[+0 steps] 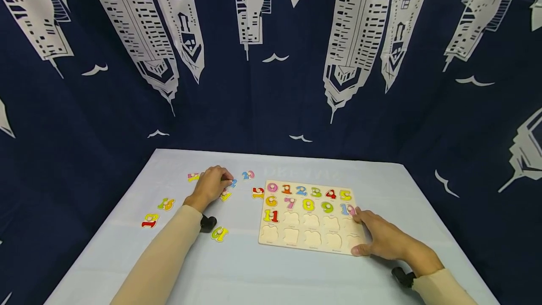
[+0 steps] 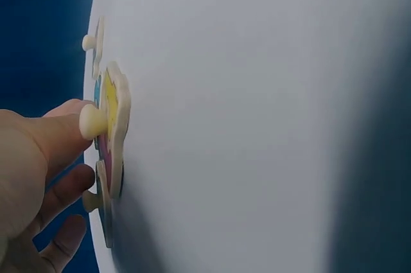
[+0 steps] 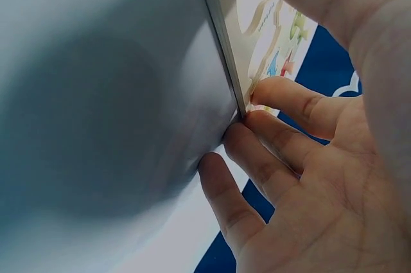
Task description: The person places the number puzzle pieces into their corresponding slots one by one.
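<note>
My left hand reaches over the left part of the table. Its thumb and forefinger close at a blue number puzzle piece; the exact contact is hidden. Just in front of these fingers in the left wrist view stands a yellow and magenta piece with a pale knob. My right hand rests at the right edge of the wooden number board, thumb near its front corner and fingers spread. In the right wrist view its fingertips touch the board's edge and the tabletop.
More number pieces lie about: a blue and pink 20, a red one against the board, a red and yellow one, and a yellow-green one. The board's upper slots hold numbers; lower slots are bare. Patterned dark cloth hangs behind.
</note>
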`<state>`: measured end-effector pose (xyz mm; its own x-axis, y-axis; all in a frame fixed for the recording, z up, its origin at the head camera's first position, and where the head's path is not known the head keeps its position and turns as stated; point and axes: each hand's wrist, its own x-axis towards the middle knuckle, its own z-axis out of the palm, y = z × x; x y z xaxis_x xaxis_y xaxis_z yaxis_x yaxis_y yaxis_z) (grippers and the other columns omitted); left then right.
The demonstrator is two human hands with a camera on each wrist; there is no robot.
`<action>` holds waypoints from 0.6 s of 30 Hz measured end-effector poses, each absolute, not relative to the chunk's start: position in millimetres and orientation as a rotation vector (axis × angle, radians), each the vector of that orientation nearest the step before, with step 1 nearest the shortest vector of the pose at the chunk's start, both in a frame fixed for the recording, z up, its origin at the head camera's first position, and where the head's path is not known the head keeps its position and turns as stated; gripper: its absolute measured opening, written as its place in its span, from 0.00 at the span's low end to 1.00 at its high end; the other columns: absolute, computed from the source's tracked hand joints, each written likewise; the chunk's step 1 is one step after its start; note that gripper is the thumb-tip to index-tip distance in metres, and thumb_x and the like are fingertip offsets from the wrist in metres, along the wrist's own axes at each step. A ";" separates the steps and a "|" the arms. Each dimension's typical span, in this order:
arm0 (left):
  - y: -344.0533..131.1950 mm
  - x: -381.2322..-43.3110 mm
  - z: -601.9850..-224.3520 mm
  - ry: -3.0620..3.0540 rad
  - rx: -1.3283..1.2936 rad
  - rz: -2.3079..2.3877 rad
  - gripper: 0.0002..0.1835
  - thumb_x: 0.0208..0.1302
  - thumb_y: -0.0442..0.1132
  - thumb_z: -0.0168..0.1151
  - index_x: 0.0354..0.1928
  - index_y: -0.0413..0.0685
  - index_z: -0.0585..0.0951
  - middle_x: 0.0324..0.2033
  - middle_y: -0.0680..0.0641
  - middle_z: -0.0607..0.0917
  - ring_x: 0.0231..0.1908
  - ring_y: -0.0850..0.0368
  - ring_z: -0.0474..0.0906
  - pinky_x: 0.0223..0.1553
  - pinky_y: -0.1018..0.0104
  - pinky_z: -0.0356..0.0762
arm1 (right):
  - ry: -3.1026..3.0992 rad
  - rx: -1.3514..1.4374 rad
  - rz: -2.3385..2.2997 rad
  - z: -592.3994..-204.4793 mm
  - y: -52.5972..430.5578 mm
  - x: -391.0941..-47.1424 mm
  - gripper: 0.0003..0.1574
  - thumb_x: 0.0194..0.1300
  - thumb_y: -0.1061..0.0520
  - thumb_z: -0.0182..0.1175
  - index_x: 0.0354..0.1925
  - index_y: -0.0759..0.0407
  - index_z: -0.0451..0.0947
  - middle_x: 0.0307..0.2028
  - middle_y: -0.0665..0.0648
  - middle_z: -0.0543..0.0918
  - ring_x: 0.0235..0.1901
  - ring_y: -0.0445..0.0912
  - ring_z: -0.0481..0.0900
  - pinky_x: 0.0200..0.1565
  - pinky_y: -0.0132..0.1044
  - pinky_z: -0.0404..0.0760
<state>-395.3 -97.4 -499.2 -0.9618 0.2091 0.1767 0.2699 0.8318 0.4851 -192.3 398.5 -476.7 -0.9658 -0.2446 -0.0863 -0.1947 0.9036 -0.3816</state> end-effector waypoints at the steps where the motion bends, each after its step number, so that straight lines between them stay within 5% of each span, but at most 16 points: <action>1: -97.4 -394.8 -499.0 -2.899 -0.383 -0.784 0.03 0.78 0.37 0.78 0.49 0.49 0.95 0.47 0.46 0.92 0.54 0.46 0.84 0.61 0.46 0.76 | 2.936 -0.342 -0.570 -476.8 398.5 -192.1 0.63 0.57 0.38 0.91 0.76 0.71 0.76 0.83 0.83 0.69 0.82 0.81 0.69 0.79 0.78 0.72; 7: -99.5 -390.1 -495.0 -2.889 -0.388 -0.813 0.06 0.81 0.38 0.76 0.53 0.47 0.94 0.49 0.45 0.89 0.54 0.46 0.82 0.58 0.49 0.74 | 2.942 -0.343 -0.566 -477.1 397.5 -191.7 0.63 0.56 0.38 0.91 0.75 0.70 0.77 0.83 0.83 0.69 0.83 0.80 0.69 0.80 0.77 0.72; 18: -77.8 -363.2 -477.5 -2.739 -0.563 -1.076 0.07 0.83 0.34 0.73 0.56 0.41 0.90 0.56 0.42 0.87 0.58 0.43 0.88 0.66 0.48 0.89 | 2.945 -0.347 -0.548 -479.0 398.3 -192.9 0.64 0.56 0.37 0.91 0.76 0.71 0.76 0.83 0.83 0.69 0.82 0.81 0.69 0.80 0.77 0.72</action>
<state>-363.2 -77.8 -477.5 -0.9192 0.2895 0.2668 0.3937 0.6731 0.6261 -192.9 398.3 -479.0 -0.9658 -0.2464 -0.0807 -0.2009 0.9078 -0.3682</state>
